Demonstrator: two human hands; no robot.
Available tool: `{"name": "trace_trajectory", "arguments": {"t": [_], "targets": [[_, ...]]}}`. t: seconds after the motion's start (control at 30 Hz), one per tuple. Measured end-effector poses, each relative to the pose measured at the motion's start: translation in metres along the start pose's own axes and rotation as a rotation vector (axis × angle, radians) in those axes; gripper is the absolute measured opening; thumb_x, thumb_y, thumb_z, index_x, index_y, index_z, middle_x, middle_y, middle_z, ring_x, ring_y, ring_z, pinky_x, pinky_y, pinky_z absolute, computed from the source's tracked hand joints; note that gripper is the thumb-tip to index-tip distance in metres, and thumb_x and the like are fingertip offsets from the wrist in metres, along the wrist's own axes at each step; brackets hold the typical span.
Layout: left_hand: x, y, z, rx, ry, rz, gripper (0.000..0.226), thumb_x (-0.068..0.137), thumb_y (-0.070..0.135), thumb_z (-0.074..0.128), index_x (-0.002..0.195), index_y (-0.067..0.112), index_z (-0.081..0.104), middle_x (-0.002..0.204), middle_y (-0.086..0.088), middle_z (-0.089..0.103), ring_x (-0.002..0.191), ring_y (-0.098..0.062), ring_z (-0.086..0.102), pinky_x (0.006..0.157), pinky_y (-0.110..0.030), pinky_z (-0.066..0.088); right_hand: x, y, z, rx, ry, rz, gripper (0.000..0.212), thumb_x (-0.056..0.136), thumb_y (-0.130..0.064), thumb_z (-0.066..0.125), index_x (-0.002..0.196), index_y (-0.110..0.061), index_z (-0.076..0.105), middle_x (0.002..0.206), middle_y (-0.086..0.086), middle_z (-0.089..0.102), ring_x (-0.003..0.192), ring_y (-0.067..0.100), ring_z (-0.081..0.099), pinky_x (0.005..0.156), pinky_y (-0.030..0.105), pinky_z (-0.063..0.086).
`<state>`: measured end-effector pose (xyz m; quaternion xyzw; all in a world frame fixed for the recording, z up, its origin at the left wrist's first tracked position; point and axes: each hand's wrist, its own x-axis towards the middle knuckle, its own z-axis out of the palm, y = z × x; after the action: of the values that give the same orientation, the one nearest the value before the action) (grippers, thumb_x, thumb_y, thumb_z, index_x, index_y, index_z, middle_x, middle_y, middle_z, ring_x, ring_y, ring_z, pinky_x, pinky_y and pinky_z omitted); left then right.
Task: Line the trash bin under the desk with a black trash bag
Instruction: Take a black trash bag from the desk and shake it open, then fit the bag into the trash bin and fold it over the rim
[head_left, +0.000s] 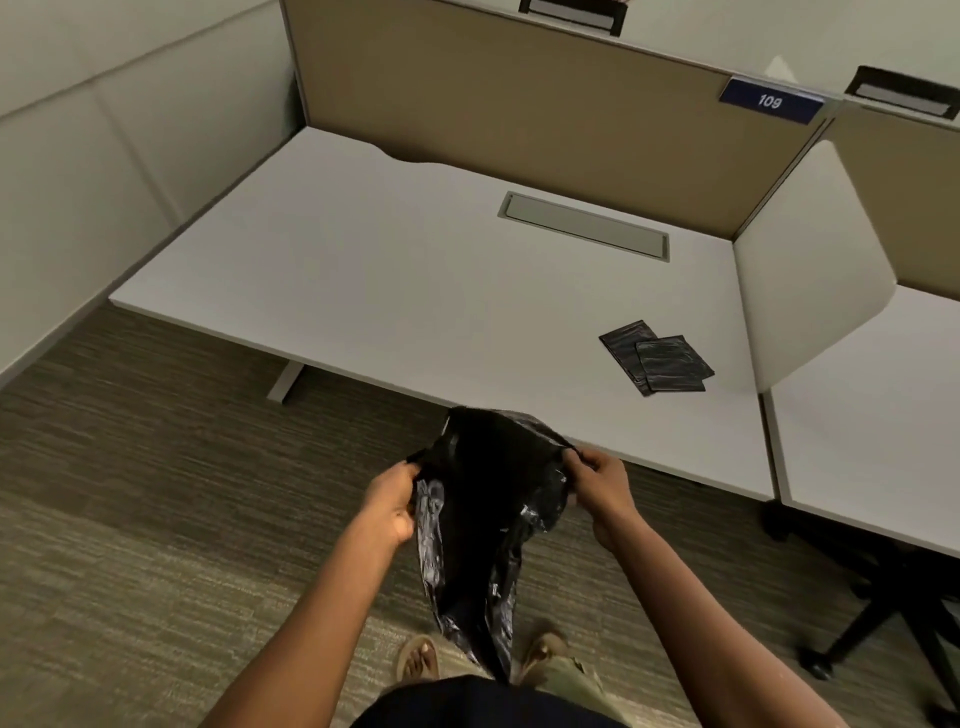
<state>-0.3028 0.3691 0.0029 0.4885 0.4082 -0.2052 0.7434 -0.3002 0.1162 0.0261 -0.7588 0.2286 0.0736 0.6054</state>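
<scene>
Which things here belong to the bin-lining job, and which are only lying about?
Job: black trash bag, opened between left hand and right hand; no bin visible.
Lying about: folded black bags on desk; sign 109; chair base.

You face a white desk (395, 291) mid-frame, tan partition (519, 104) above, striped carpet (130, 519) lower left.

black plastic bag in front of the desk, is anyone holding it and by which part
Yes. Both hands grip the crumpled black plastic trash bag at its open top edge: the left hand on one side, the right hand on the other, spreading the mouth while the rest hangs down.
</scene>
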Motion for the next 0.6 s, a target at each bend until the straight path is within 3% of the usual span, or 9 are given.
{"name": "trace_trajectory", "arguments": {"t": [0.1, 0.2, 0.3, 0.4, 0.47, 0.53, 0.6], "targets": [[0.004, 0.013, 0.020, 0.043, -0.111, -0.001, 0.025, 0.103, 0.007, 0.044, 0.092, 0.018, 0.064, 0.061, -0.003, 0.071, 0.060, -0.018, 0.067, 0.054, -0.027, 0.054, 0.007, 0.000, -0.007, 0.022, -0.001, -0.027, 0.030, 0.103, -0.022, 0.060, 0.081, -0.013, 0.077, 0.069, 0.000, 0.074, 0.067, 0.012, 0.063, 0.059, 0.025, 0.045], [0.005, 0.025, 0.035, 0.047, -0.099, -0.021, 0.023, 0.103, 0.009, 0.043, 0.094, 0.018, 0.062, 0.077, -0.007, 0.069, 0.073, -0.021, 0.065, 0.061, -0.035, 0.050, 0.016, -0.002, -0.017, 0.036, -0.037, -0.033, 0.027, 0.104, -0.024, 0.059, 0.089, -0.009, 0.077, 0.081, 0.017, 0.073, 0.076, 0.019, 0.065, 0.068, 0.032, 0.049], [0.015, 0.029, 0.043, -0.010, -0.051, -0.044, 0.024, 0.104, 0.006, 0.039, 0.096, 0.015, 0.059, 0.089, -0.011, 0.065, 0.080, -0.024, 0.062, 0.064, -0.040, 0.050, 0.029, 0.002, -0.026, 0.032, -0.040, -0.008, 0.025, 0.103, -0.023, 0.061, 0.091, -0.010, 0.078, 0.086, 0.013, 0.077, 0.081, 0.024, 0.070, 0.069, 0.033, 0.054], [0.025, 0.028, 0.047, -0.029, -0.013, -0.015, 0.025, 0.103, 0.004, 0.042, 0.093, 0.011, 0.063, 0.080, -0.013, 0.070, 0.076, -0.026, 0.066, 0.063, -0.038, 0.056, 0.040, 0.003, -0.036, 0.030, -0.082, -0.073, 0.020, 0.102, -0.021, 0.062, 0.093, -0.015, 0.080, 0.084, 0.007, 0.078, 0.077, 0.015, 0.070, 0.065, 0.026, 0.054], [0.030, 0.025, 0.051, -0.023, 0.025, -0.017, 0.015, 0.097, 0.007, 0.055, 0.091, 0.005, 0.068, 0.074, -0.016, 0.073, 0.067, -0.028, 0.071, 0.059, -0.036, 0.060, 0.049, 0.009, -0.041, 0.020, -0.081, -0.037, 0.020, 0.102, -0.019, 0.062, 0.093, -0.015, 0.080, 0.084, 0.007, 0.078, 0.078, 0.018, 0.068, 0.066, 0.027, 0.052], [0.038, 0.022, 0.056, -0.013, 0.074, 0.034, 0.015, 0.085, 0.009, 0.070, 0.097, 0.001, 0.075, 0.089, -0.021, 0.075, 0.076, -0.030, 0.074, 0.072, -0.042, 0.062, 0.059, 0.016, -0.044, 0.010, -0.087, -0.006, 0.018, 0.102, -0.019, 0.062, 0.096, -0.015, 0.079, 0.086, 0.007, 0.078, 0.078, 0.016, 0.070, 0.064, 0.025, 0.053], [0.046, 0.020, 0.064, 0.059, 0.146, 0.129, 0.022, 0.081, 0.007, 0.067, 0.100, 0.007, 0.079, 0.098, -0.018, 0.075, 0.088, -0.030, 0.071, 0.083, -0.044, 0.059, 0.070, 0.026, -0.046, -0.033, -0.114, -0.026, 0.019, 0.102, -0.022, 0.063, 0.095, -0.018, 0.080, 0.082, 0.003, 0.078, 0.072, 0.010, 0.070, 0.060, 0.021, 0.052]]}}
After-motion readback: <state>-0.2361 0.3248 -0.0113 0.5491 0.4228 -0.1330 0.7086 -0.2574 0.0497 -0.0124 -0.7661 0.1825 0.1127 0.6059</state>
